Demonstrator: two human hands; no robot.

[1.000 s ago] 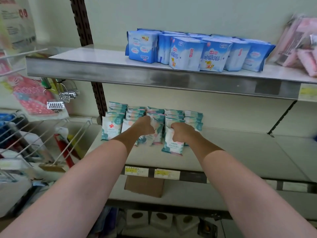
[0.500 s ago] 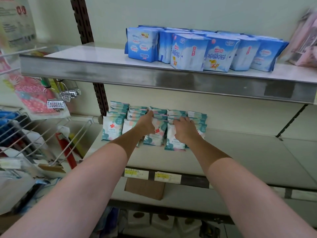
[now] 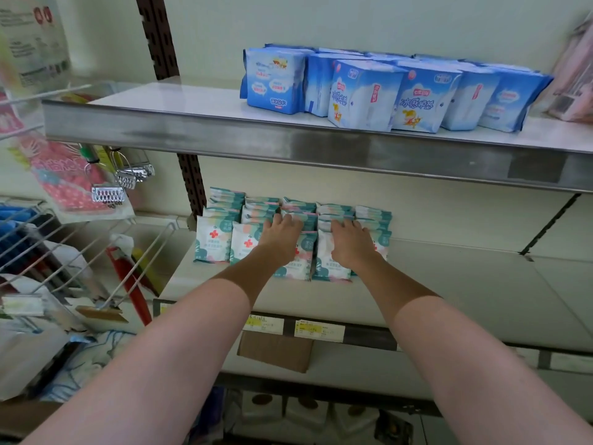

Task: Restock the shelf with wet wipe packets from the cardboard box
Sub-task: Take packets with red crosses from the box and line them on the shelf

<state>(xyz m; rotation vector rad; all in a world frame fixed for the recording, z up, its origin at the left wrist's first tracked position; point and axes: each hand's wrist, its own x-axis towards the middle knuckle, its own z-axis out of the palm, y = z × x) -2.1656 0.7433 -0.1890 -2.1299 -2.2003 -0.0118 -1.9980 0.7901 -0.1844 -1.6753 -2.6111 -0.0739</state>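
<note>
Both hands (image 3: 280, 239) flattened; fingers (image 3: 345, 224) atop wet wipe packets (image 3: 330, 261).

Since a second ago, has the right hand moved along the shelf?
Yes. The right hand pushed its packet back into line with the front-row wet wipe packets.

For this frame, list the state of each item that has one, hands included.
left hand: fingers fairly straight, resting on the wipe packets
right hand: fingers spread, resting on the wipe packets
wipe packets: upright in rows on the middle shelf
middle shelf: right part bare
blue packs: standing on the top shelf
top shelf: left part bare
</note>
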